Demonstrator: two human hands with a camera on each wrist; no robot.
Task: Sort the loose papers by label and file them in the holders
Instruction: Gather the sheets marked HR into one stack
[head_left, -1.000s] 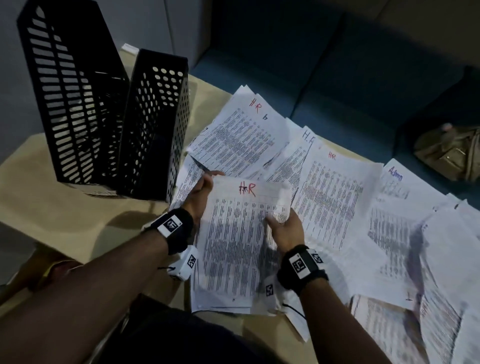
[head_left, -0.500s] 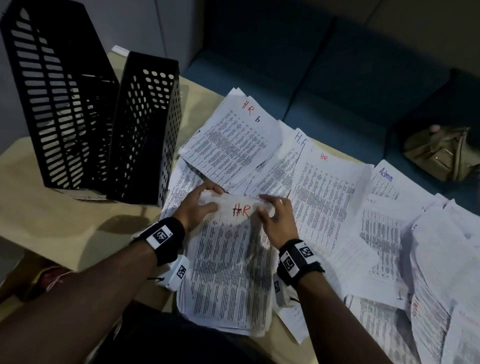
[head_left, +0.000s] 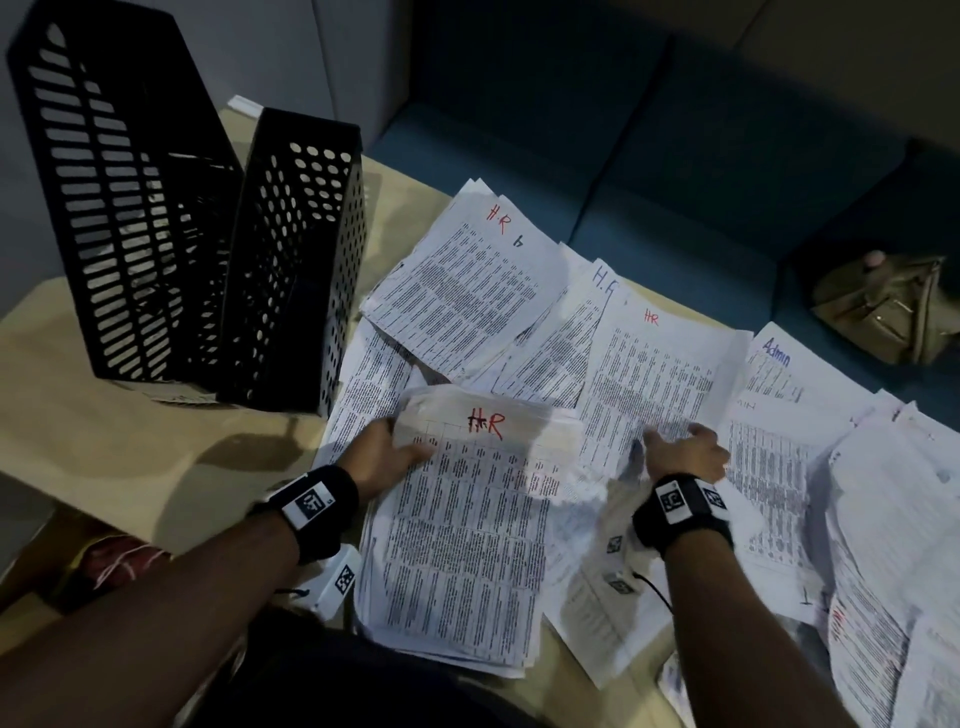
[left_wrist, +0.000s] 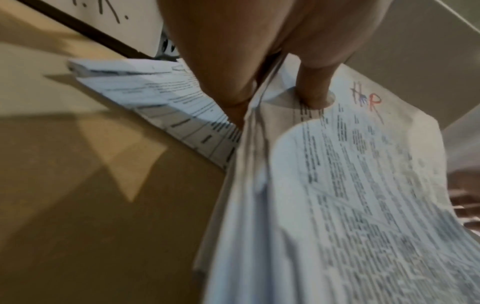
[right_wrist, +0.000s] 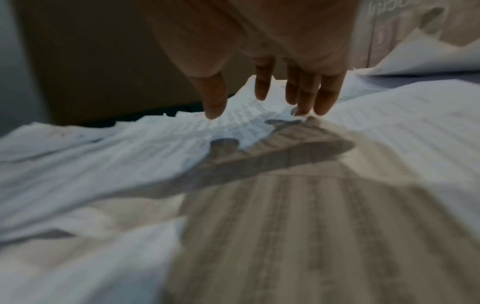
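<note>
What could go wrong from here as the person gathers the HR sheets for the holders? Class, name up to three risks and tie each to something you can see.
1. The left hand alone pinches the HR stack at one edge, so sheets may slide or fan out.
2. The open right hand reaches over overlapping papers, where an Admin sheet lies beside the HR sheet, so it could be gathered by mistake.
3. Papers overhang the table's near edge and could fall.
</note>
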